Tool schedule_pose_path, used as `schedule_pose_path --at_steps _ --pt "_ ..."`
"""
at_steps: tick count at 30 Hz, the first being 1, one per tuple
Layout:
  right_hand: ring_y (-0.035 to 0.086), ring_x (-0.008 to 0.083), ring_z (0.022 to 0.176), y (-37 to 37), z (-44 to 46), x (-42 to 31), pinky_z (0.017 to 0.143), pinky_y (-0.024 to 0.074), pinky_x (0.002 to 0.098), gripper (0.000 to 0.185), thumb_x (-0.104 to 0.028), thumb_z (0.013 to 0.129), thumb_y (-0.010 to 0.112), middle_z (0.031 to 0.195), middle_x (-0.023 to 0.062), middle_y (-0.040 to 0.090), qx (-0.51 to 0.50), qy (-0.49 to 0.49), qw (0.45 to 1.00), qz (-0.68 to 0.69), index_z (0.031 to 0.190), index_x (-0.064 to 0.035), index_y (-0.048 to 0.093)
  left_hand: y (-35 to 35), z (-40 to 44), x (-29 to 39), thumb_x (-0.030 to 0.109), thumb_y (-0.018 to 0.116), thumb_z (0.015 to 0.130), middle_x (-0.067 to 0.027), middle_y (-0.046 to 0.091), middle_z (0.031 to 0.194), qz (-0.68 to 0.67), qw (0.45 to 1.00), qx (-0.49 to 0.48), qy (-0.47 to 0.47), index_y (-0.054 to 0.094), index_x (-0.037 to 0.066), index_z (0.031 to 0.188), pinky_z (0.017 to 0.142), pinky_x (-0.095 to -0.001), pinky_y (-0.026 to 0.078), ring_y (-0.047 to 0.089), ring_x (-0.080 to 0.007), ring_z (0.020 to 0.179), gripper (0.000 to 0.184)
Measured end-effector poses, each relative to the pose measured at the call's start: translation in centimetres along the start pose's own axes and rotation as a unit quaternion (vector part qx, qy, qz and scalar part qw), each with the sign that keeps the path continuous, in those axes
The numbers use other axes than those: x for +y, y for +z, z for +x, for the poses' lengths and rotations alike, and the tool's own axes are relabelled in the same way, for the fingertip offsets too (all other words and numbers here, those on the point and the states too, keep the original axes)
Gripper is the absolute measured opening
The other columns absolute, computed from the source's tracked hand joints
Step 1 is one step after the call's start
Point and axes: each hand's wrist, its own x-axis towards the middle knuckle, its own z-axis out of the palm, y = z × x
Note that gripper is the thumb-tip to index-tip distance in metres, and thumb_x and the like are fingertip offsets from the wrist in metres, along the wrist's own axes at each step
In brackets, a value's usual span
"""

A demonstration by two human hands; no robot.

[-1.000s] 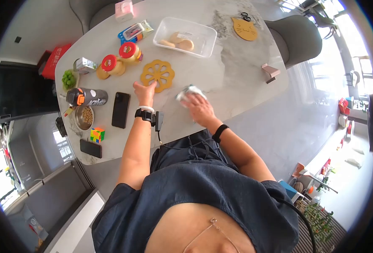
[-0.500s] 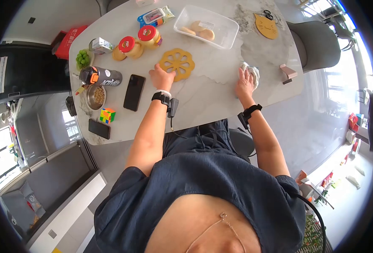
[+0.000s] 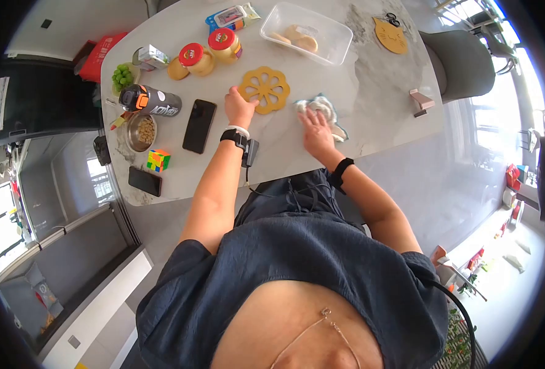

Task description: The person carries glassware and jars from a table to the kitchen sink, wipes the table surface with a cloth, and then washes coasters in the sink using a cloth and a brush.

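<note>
Sweeps the cloth [image 3: 325, 108] back toward the trivet [image 3: 265, 90] under a loosely spread right hand [image 3: 318, 133], apparently mid-wipe. Keeps partly curled left hand [image 3: 240, 112] at trivet's edge; cannot tell whether gripping.

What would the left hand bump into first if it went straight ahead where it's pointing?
Most likely the yellow flower-shaped mat. The left hand is right at its near left edge, perhaps touching it, though that's hard to be sure of from above.
</note>
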Motion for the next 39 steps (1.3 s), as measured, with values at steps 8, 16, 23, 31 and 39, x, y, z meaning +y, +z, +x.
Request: schedule_pose_path --at_steps 8,16,23,31,39 --pt "0.039 0.0257 0.125 4.1 -3.0 -9.1 0.105 0.0296 0.04 0.054 -0.009 0.072 0.053 0.133 0.0074 0.047 -0.058 -0.293 0.954 0.024 0.126 -0.0162 0.052 -0.2 0.8 -0.8 0.017 0.079 0.06 -0.0158 0.066 0.088 -0.027 0.999 0.003 -0.019 0.058 -0.001 0.103 0.074 -0.0402 0.051 0.064 -0.031 0.084 0.051" --pt "0.039 0.0191 0.127 1.6 -5.7 -6.0 0.104 0.0337 0.0393 0.045 -0.007 0.072 0.052 0.134 -0.0044 0.047 -0.035 -0.226 0.968 0.099 0.113 -0.0239 0.059 0.3 0.0 -0.5 0.019 0.073 0.062 -0.0173 0.065 0.092 0.012 0.998 0.056 0.02 0.057 -0.001 0.103 0.076 -0.0412 0.051 0.064 -0.0338 0.087 0.049" --pt "0.037 0.0232 0.129 -2.2 -9.2 4.3 0.106 0.0321 0.0399 0.052 -0.001 0.072 0.052 0.138 -0.002 0.043 0.032 0.024 0.997 0.063 0.119 -0.0221 0.055 2.1 -1.5 3.0 0.019 0.073 0.063 -0.0188 0.063 0.101 0.011 1.0 -0.016 0.013 0.054 0.0 0.108 0.078 -0.0416 0.051 0.062 -0.0343 0.092 0.053" --pt "0.029 0.0307 0.133 -3.4 -9.2 15.2 0.109 0.0272 0.0399 0.058 -0.001 0.079 0.047 0.146 0.0048 0.03 0.115 0.249 0.958 0.086 0.133 -0.0213 0.041 6.5 -4.4 7.7 0.015 0.072 0.064 -0.0188 0.058 0.102 0.009 0.986 -0.083 0.143 0.051 0.003 0.108 0.079 -0.0405 0.05 0.059 -0.0344 0.093 0.05" --pt "0.021 0.0397 0.134 -3.7 -5.1 23.9 0.111 0.0198 0.0446 0.056 -0.007 0.08 0.048 0.147 0.0117 0.025 0.192 0.217 0.954 0.074 0.135 -0.0149 0.037 8.6 -3.6 11.7 0.012 0.071 0.062 -0.0184 0.063 0.092 -0.071 0.974 -0.168 0.134 0.049 0.002 0.105 0.077 -0.0398 0.05 0.061 -0.0344 0.087 0.049"
